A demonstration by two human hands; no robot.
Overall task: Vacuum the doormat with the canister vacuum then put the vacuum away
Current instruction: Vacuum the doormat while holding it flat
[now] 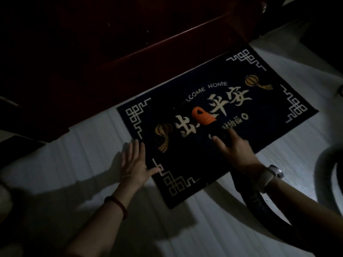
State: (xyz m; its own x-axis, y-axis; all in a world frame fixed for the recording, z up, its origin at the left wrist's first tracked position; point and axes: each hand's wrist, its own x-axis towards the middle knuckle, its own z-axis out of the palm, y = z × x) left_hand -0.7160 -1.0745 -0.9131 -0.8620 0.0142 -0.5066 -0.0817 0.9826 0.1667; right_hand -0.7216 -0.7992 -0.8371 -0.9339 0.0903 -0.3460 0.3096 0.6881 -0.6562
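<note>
A dark blue doormat [259, 108] with white corner patterns, lantern pictures and "WELCOME HOME" lettering lies on the pale floor before a dark red door. My left hand [134, 160] lies flat on the mat's near left edge, fingers straight. My right hand [235, 151] grips the black end of the vacuum hose, whose orange nozzle [203, 116] touches the middle of the mat. The black ribbed hose [259, 204] runs back under my right wrist. The canister itself is out of view.
The dark red door and its threshold [148, 49] border the mat's far side. A loop of black hose [332, 173] curves at the right edge. Pale floor [74, 154] surrounds the mat; the scene is dim.
</note>
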